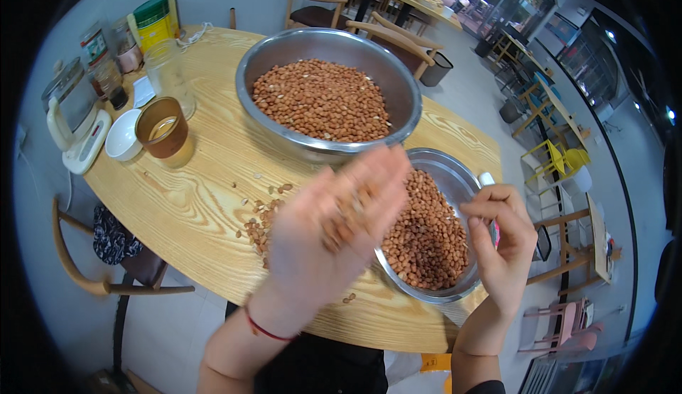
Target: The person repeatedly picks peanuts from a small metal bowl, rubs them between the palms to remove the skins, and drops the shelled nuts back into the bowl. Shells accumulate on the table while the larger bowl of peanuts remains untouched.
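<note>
My left hand (325,229) is palm up and blurred, cupping a small heap of shelled peanuts (346,218). It hovers over the table beside the smaller steel bowl (426,294), which holds reddish-brown peanuts (426,234). To the right, my right hand (503,245) is raised at that bowl's rim with fingers curled, thumb near the forefinger; whether anything small sits between them cannot be seen. Farther back stands a large steel basin (327,149) with many more peanuts (325,101). Loose peanuts (258,226) are scattered on the wood left of my left hand.
On the wooden table (208,202) stand a brown cup (162,133), a white bowl (123,136), a clear jar (169,74) and an electric kettle (74,112). A chair (133,266) with a patterned cloth is at the left. Another chair (319,10) stands behind the table.
</note>
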Demonstrator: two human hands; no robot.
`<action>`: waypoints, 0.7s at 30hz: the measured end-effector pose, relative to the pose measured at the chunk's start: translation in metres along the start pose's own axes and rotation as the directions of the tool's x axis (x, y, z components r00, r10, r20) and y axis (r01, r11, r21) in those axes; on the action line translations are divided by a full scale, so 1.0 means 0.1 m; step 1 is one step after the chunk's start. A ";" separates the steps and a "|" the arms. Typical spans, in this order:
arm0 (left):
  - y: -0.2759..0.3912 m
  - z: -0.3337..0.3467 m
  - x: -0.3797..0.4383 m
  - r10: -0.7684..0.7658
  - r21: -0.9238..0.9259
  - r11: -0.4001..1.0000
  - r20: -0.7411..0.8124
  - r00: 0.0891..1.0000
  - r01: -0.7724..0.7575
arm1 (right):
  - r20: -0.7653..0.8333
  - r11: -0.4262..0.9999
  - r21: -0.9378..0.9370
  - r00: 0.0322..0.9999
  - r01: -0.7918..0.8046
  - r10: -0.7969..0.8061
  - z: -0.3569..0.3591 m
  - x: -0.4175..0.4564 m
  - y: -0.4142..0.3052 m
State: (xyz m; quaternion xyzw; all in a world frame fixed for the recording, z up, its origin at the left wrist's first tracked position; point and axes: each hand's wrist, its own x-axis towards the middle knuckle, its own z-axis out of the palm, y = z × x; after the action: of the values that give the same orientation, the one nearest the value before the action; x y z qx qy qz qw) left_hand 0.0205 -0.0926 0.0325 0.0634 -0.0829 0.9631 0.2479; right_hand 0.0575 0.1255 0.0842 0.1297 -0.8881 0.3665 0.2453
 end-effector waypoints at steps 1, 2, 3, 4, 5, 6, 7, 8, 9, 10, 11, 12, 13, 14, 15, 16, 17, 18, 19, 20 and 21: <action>0.09 0.10 0.12 0.032 -0.079 0.996 0.027 0.999 -0.030 | -0.023 0.999 -0.034 1.000 -0.002 0.001 -0.06 0.02 0.04; 0.14 0.30 0.24 0.145 0.005 0.989 -0.031 0.989 -0.145 | 0.005 0.996 -0.093 1.000 -0.019 0.019 -0.13 0.04 0.06; 0.18 0.47 0.40 0.249 0.090 0.966 -0.074 0.966 -0.242 | 0.016 0.989 -0.141 0.999 -0.038 0.041 -0.22 0.04 0.11; 0.31 0.53 0.56 0.293 0.117 0.950 -0.021 0.956 -0.288 | 0.034 0.983 -0.175 0.998 -0.050 0.056 -0.27 0.05 0.16; 0.43 0.59 0.72 0.337 0.141 0.931 0.031 0.941 -0.338 | 0.054 0.977 -0.207 0.996 -0.060 0.073 -0.32 0.06 0.21; 0.46 0.65 0.88 0.434 0.273 0.866 0.008 0.901 -0.420 | 0.103 0.964 -0.249 0.988 -0.090 0.119 -0.36 0.07 0.24; 0.50 0.71 1.00 0.535 0.406 0.773 -0.003 0.845 -0.488 | 0.139 0.956 -0.278 0.981 -0.095 0.138 -0.36 0.07 0.27; 0.62 0.67 1.15 0.607 0.694 0.533 0.084 0.790 -0.484 | 0.174 0.947 -0.307 0.972 -0.098 0.158 -0.36 0.08 0.32; 0.74 0.52 1.27 0.637 0.881 0.222 0.193 0.746 -0.417 | 0.206 0.935 -0.340 0.961 -0.105 0.183 -0.37 0.07 0.34; 0.83 0.33 1.31 0.673 0.927 -0.214 0.368 0.642 -0.308 | 0.245 0.929 -0.345 0.943 -0.132 0.225 -0.35 0.09 0.34; 0.90 0.13 1.37 0.616 0.793 -0.597 0.550 0.563 -0.121 | 0.298 0.935 -0.331 0.926 -0.126 0.231 -0.35 0.10 0.38; 0.85 0.09 1.42 0.476 0.508 -0.856 0.700 0.533 0.098 | 0.343 0.938 -0.321 0.907 -0.134 0.247 -0.35 0.08 0.48; 0.82 0.05 1.42 0.460 0.558 -0.830 0.679 0.572 0.005 | 0.388 0.941 -0.308 0.885 -0.140 0.259 -0.34 0.06 0.58; 0.77 0.01 1.36 0.440 0.605 -0.792 0.660 0.609 -0.084 | 0.410 0.938 -0.314 0.869 -0.149 0.275 -0.32 0.08 0.65; 0.67 0.00 1.28 0.415 0.654 -0.738 0.635 0.651 -0.168 | 0.433 0.932 -0.323 0.850 -0.166 0.301 -0.31 0.11 0.74; 0.55 -0.01 1.22 0.376 0.694 -0.664 0.631 0.678 -0.277 | 0.454 0.925 -0.336 0.829 -0.178 0.325 -0.31 0.13 0.82; 0.38 0.02 1.12 0.378 0.824 -0.456 0.521 0.765 -0.335 | 0.458 0.925 -0.336 0.827 -0.179 0.327 -0.29 0.13 0.93; 0.19 0.04 1.03 0.344 0.909 -0.220 0.413 0.843 -0.355 | 0.460 0.925 -0.336 0.826 -0.177 0.325 -0.26 0.13 1.06; 0.06 -0.01 0.98 0.273 0.909 0.000 0.400 0.875 -0.416 | 0.469 0.929 -0.329 0.825 -0.169 0.317 -0.20 0.12 1.17; -0.04 -0.11 0.95 0.204 0.906 0.136 0.371 0.906 -0.402 | 0.448 0.941 -0.278 0.841 -0.192 0.304 -0.13 0.10 1.26; -0.15 -0.14 0.88 0.151 0.920 0.262 0.260 0.954 -0.292 | 0.460 0.941 -0.273 0.832 -0.200 0.310 -0.09 0.11 1.29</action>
State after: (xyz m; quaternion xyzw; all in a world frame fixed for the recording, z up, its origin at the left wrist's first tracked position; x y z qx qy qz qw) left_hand -0.0495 -0.0355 0.0350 0.2428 0.4802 0.8427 0.0194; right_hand -0.0017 0.2214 0.0191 0.0721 -0.9644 0.2527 -0.0299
